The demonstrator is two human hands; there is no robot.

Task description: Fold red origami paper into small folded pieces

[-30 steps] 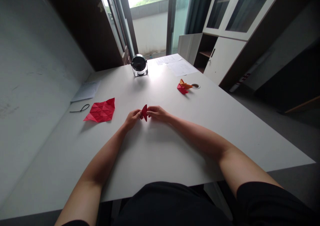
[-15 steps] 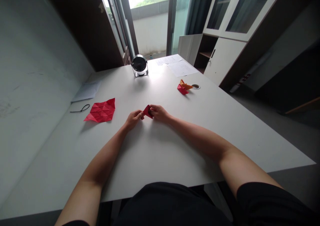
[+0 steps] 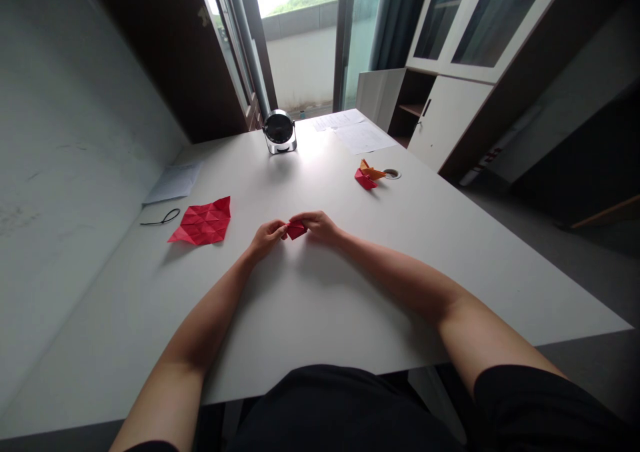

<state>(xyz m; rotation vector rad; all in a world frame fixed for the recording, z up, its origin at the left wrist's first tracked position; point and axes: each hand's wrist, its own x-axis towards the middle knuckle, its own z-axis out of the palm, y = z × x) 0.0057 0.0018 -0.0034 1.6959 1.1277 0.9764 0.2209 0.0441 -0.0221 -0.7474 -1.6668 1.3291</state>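
Observation:
A small piece of folded red paper (image 3: 297, 230) is held between my two hands above the middle of the white table (image 3: 320, 305). My left hand (image 3: 270, 237) pinches its left corner between thumb and fingers. On the right side, my right hand (image 3: 320, 225) grips the upper edge, thumb and fingers closed on it. Part of the paper is hidden behind the fingers. Off to the left lies a creased red paper sheet (image 3: 203, 222), unfolded, with a grid of fold lines.
Beyond my right hand sit a red folded paper piece (image 3: 365, 179) and an orange one (image 3: 371, 171), beside a round hole cover (image 3: 393, 174). A round black device on a metal stand (image 3: 280, 131), printed sheets (image 3: 364, 137), a paper stack (image 3: 173, 183) and a black cable tie (image 3: 165, 219) lie farther out.
The folded red paper has turned in my fingers: its raised point is down, and it now looks flatter. My right fingers have shifted over its top edge. Other things stay put.

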